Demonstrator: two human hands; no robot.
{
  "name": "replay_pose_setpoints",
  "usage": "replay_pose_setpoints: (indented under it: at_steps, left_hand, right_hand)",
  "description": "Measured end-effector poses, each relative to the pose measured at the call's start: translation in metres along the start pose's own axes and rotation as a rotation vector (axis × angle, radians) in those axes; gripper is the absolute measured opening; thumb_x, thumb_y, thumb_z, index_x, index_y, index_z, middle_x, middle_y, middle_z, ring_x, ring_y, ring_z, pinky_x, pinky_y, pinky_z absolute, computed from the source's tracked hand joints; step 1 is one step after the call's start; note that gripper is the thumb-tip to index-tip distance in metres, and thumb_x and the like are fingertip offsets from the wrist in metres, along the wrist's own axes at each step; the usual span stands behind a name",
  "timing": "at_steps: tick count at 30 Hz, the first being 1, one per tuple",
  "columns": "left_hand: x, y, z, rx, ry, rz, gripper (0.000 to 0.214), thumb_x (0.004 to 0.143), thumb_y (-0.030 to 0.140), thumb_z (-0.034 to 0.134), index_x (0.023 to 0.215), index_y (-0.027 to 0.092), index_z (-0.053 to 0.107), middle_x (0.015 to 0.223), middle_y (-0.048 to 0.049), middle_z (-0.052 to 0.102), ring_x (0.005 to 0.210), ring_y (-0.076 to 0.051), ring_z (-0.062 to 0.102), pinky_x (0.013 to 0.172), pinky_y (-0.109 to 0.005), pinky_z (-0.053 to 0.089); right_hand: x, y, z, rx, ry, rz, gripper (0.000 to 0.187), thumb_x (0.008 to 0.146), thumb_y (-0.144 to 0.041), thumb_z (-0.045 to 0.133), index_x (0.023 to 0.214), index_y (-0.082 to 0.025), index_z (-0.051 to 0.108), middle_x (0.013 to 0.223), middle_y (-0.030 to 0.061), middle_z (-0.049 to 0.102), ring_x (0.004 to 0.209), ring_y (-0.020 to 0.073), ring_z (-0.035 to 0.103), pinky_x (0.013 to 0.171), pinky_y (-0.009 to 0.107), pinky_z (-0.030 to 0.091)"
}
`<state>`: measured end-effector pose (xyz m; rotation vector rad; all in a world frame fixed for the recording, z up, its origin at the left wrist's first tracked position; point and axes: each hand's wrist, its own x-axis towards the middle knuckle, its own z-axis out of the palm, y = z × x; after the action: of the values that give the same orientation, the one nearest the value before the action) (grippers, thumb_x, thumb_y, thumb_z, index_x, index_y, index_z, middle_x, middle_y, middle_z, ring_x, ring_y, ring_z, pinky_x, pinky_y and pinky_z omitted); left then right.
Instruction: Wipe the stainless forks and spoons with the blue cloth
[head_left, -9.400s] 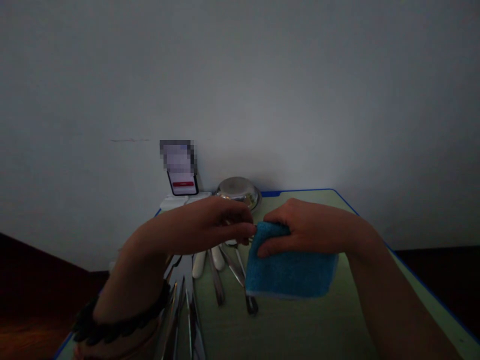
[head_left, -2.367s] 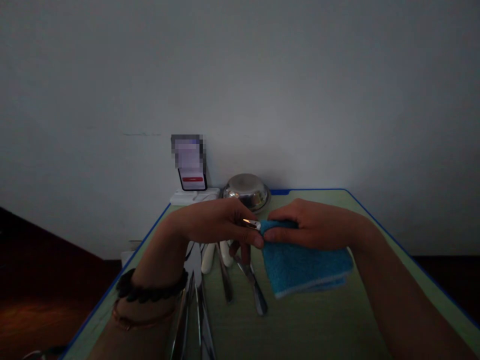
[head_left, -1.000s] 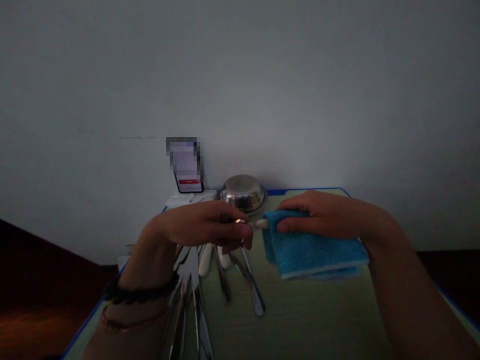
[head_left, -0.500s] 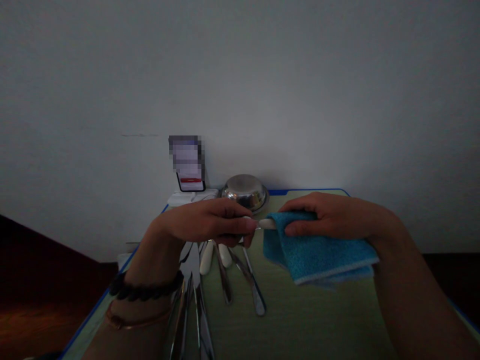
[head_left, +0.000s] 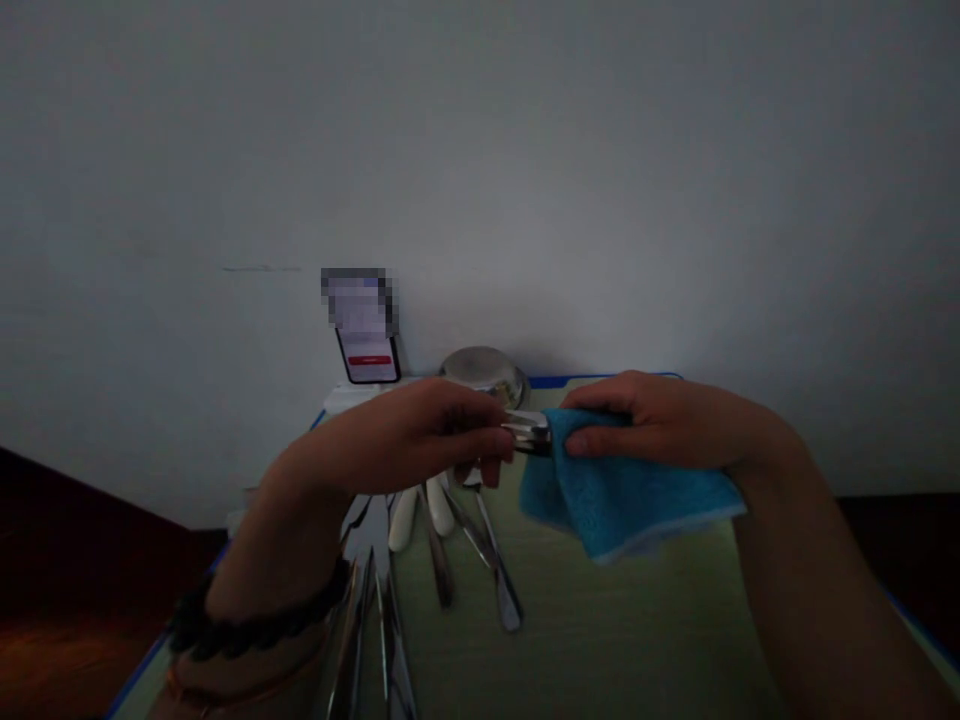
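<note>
My left hand (head_left: 431, 435) is closed, its thumb and fingers pinching one end of a metal fork (head_left: 529, 428) whose tines show between my two hands. My right hand (head_left: 649, 425) grips a folded blue cloth (head_left: 630, 505), wrapped over the other end of the fork. The cloth hides that end. Beneath my left hand, pieces of metal cutlery lie on the table, among them a spoon (head_left: 499, 565) and two pieces with cream handles (head_left: 403, 520).
An upturned metal bowl (head_left: 484, 368) sits at the table's back edge against the wall. Left of it a phone (head_left: 369, 345) stands upright on a white base. More long metal cutlery (head_left: 352, 640) lies near my left forearm. The pale green table (head_left: 600, 640) has a blue rim.
The fork's tines now show between my hands, where a cream-coloured part stuck out of the cloth before. My left wrist has shifted a little left, and the whole view has moved slightly.
</note>
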<state>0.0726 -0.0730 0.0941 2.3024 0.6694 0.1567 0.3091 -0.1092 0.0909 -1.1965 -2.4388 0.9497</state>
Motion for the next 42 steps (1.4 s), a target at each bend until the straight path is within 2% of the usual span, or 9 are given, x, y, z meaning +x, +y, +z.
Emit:
replay_pose_setpoints:
  at_steps: [6, 13, 20, 24, 29, 32, 34, 39, 42]
  left_hand:
    - [0.008, 0.011, 0.007, 0.039, -0.005, 0.001, 0.027, 0.088, 0.031, 0.042, 0.076, 0.015, 0.06, 0.068, 0.0016, 0.061, 0.059, -0.008, 0.055, 0.054, -0.017, 0.04]
    - [0.012, -0.001, 0.009, -0.278, 0.029, 0.045, 0.019, 0.084, 0.027, 0.046, 0.072, 0.015, 0.054, 0.058, 0.003, 0.055, 0.053, -0.007, 0.051, 0.049, -0.017, 0.04]
    - [0.01, -0.038, 0.01, -0.676, 0.406, 0.141, 0.026, 0.073, 0.029, 0.059, 0.055, 0.016, 0.045, 0.049, 0.0047, 0.041, 0.045, -0.007, 0.041, 0.042, -0.02, 0.03]
    - [0.007, -0.053, 0.01, -0.753, 0.429, 0.121, 0.027, 0.07, 0.031, 0.06, 0.054, 0.017, 0.043, 0.048, 0.0051, 0.037, 0.043, -0.007, 0.037, 0.041, -0.02, 0.026]
    - [0.004, -0.047, 0.004, -0.427, 0.249, -0.017, 0.021, 0.081, 0.034, 0.052, 0.073, 0.015, 0.052, 0.06, 0.0023, 0.048, 0.053, -0.008, 0.044, 0.048, -0.021, 0.034]
    - [0.005, -0.029, 0.002, -0.13, 0.304, -0.002, 0.026, 0.082, 0.034, 0.053, 0.101, 0.017, 0.05, 0.091, -0.0026, 0.056, 0.081, -0.013, 0.053, 0.069, -0.024, 0.042]
    - [0.007, -0.017, 0.004, -0.023, 0.303, 0.04, 0.033, 0.082, 0.037, 0.053, 0.109, 0.019, 0.047, 0.098, -0.0029, 0.056, 0.084, -0.014, 0.053, 0.071, -0.025, 0.043]
    - [0.009, -0.008, 0.004, 0.146, 0.144, -0.015, 0.027, 0.085, 0.041, 0.044, 0.086, 0.017, 0.057, 0.065, 0.003, 0.052, 0.058, -0.009, 0.048, 0.052, -0.019, 0.037]
    - [0.003, -0.014, 0.0, 0.124, 0.124, -0.016, 0.026, 0.086, 0.039, 0.044, 0.084, 0.016, 0.056, 0.067, 0.0022, 0.053, 0.06, -0.01, 0.048, 0.052, -0.019, 0.036]
  right_hand:
    - [0.006, -0.011, 0.003, -0.102, 0.034, -0.026, 0.032, 0.085, -0.044, 0.044, 0.085, -0.017, 0.06, 0.068, -0.0023, 0.057, 0.059, 0.009, 0.051, 0.05, 0.019, 0.037]
    - [0.014, -0.016, 0.009, -0.049, 0.144, -0.092, 0.03, 0.086, -0.04, 0.044, 0.087, -0.015, 0.06, 0.073, -0.0006, 0.059, 0.065, 0.0103, 0.054, 0.055, 0.02, 0.039]
    - [0.007, -0.007, 0.002, 0.096, -0.002, 0.016, 0.034, 0.083, -0.045, 0.047, 0.097, -0.017, 0.059, 0.083, 0.0005, 0.063, 0.07, 0.0128, 0.058, 0.057, 0.021, 0.044]
    - [0.001, -0.001, -0.001, 0.068, -0.039, 0.087, 0.039, 0.082, -0.049, 0.046, 0.101, -0.017, 0.06, 0.088, 0.0018, 0.063, 0.073, 0.0144, 0.058, 0.06, 0.023, 0.045]
    - [0.001, 0.003, -0.001, 0.035, -0.065, 0.097, 0.037, 0.084, -0.047, 0.044, 0.102, -0.018, 0.059, 0.092, 0.0015, 0.064, 0.079, 0.0152, 0.058, 0.064, 0.023, 0.044]
    - [0.004, 0.001, 0.001, -0.067, -0.04, 0.108, 0.039, 0.085, -0.048, 0.041, 0.097, -0.016, 0.06, 0.087, 0.0027, 0.064, 0.075, 0.0148, 0.058, 0.062, 0.023, 0.043]
    - [0.007, -0.001, 0.002, -0.131, -0.016, 0.118, 0.041, 0.085, -0.049, 0.04, 0.095, -0.015, 0.06, 0.085, 0.0037, 0.064, 0.073, 0.0151, 0.058, 0.06, 0.024, 0.041]
    - [0.007, -0.001, 0.003, -0.097, -0.026, 0.114, 0.039, 0.084, -0.049, 0.042, 0.09, -0.016, 0.061, 0.08, 0.002, 0.064, 0.07, 0.0144, 0.058, 0.058, 0.023, 0.041]
    - [0.004, 0.002, 0.001, -0.031, -0.032, 0.131, 0.039, 0.083, -0.05, 0.043, 0.095, -0.018, 0.061, 0.084, 0.0016, 0.065, 0.073, 0.0151, 0.059, 0.06, 0.024, 0.043]
